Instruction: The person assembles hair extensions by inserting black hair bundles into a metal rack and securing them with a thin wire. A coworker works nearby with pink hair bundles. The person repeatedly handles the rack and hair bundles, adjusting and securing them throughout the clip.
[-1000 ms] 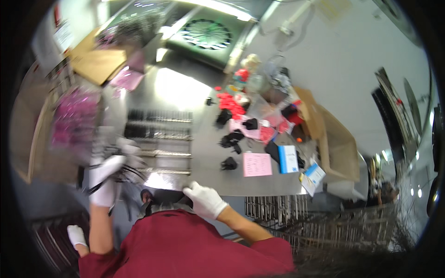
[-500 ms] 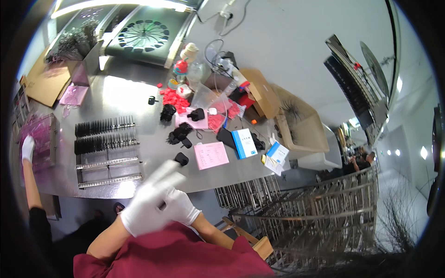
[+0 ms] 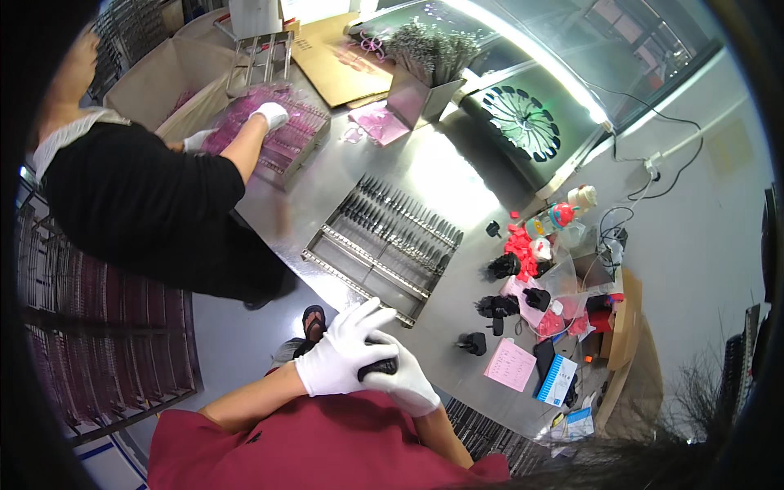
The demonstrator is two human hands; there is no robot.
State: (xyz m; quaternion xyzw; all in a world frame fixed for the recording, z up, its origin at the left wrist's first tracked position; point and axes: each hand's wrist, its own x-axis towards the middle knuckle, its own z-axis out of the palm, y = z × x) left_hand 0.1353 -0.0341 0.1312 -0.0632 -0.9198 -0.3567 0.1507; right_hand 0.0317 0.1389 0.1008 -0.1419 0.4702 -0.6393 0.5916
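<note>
White-gloved left hand (image 3: 341,353) & right hand (image 3: 404,382) — both clamped on small black part (image 3: 377,368).

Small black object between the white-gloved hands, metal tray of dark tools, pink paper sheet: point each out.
small black object (image 3: 377,367), head view, its exposed middle
metal tray of dark tools (image 3: 327,260), head view, near rim
pink paper sheet (image 3: 510,364), head view, its centre

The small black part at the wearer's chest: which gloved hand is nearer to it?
Right. The right hand cups the small black part from below and touches it. The left hand lies across it from the left, fingers spread; whether it touches is unclear.
</note>
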